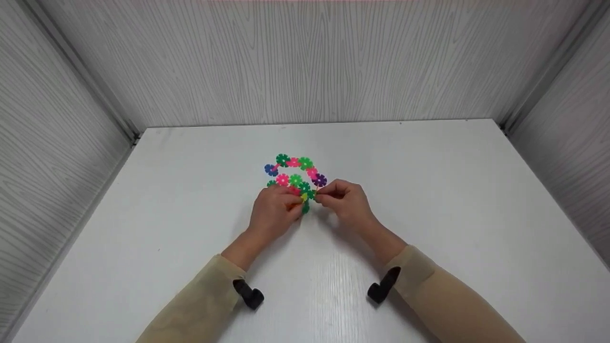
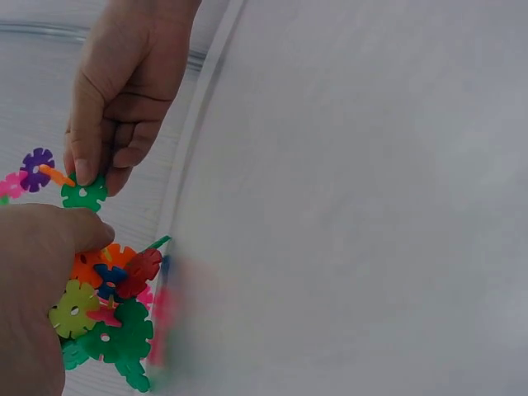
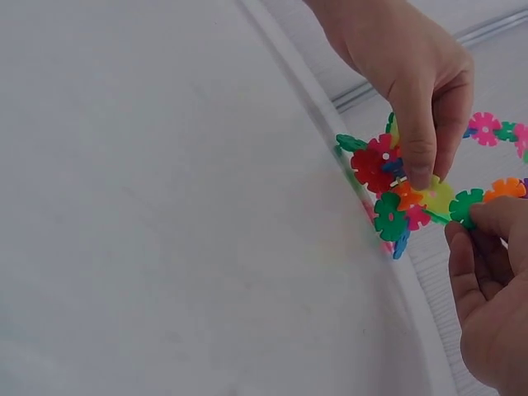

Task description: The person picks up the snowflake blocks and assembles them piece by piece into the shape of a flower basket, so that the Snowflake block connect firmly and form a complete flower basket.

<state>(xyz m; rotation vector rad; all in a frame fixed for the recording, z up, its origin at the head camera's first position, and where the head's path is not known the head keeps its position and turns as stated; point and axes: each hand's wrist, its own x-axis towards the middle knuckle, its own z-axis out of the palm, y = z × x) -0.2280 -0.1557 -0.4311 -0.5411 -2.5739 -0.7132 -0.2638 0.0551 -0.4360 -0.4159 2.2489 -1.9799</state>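
Notched, flower-shaped plastic discs are joined into a many-coloured structure, with a dense cluster [image 2: 124, 330] at the near end. My left hand [image 1: 272, 212] grips that cluster from the left, its thumb and fingers pinching near a yellow disc [image 3: 439, 196]. Thumb and forefinger of my right hand [image 1: 348, 202] pinch a green disc [image 2: 82, 195] just right of the cluster. From this green disc an orange disc [image 3: 505, 189] leads to a purple disc [image 1: 319, 179]. Beyond the hands, a curved chain of pink and green discs [image 1: 305, 163] runs round to a blue disc [image 1: 271, 170]. My left hand hides part of the cluster.
The white table [image 1: 452, 200] spreads around both hands. A pale wood-grain panel [image 1: 314, 62] rises behind it, with similar panels at the left and right. Black strap-like pieces [image 1: 383, 286] hang at both sleeve cuffs.
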